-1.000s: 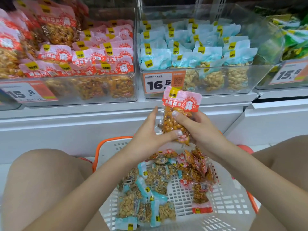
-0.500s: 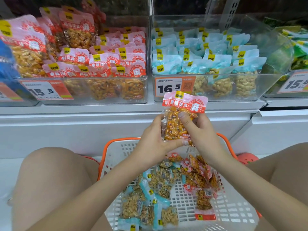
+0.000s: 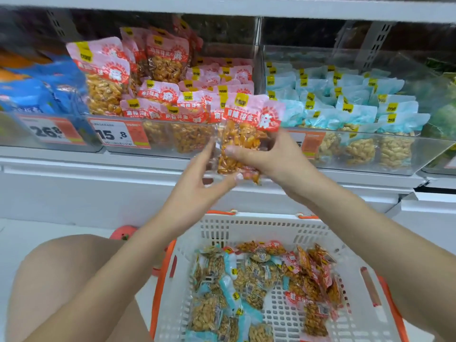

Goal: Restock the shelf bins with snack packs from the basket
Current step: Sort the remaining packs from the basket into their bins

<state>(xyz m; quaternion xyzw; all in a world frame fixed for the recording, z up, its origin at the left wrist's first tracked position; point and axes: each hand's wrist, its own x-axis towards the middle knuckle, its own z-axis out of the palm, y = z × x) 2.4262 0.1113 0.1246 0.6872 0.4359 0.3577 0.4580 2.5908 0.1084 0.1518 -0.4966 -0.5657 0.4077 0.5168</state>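
A pink-topped pack of orange peanuts (image 3: 249, 134) is held upright in front of the shelf's front edge. My right hand (image 3: 276, 159) grips its lower half from the right, thumb across the front. From the left, my left hand (image 3: 204, 183) touches it, thumb under its bottom edge. Behind the pack is the clear bin (image 3: 162, 137) of matching pink packs, price tag 15.8. To that bin's right stands a clear bin (image 3: 424, 154) of pale blue packs. Below, the white basket (image 3: 256, 228) with orange handles holds several pink and blue packs.
A bin of blue bags (image 3: 44, 95) with a 26.8 tag stands at far left. Green packs (image 3: 444, 114) show at far right. My bare knees flank the basket on a white floor. A white shelf ledge (image 3: 98, 169) runs under the bins.
Both hands have lifted the pink pack higher, toward the pink bin. The view has swung left and up, bringing the blue-bag bin into sight.
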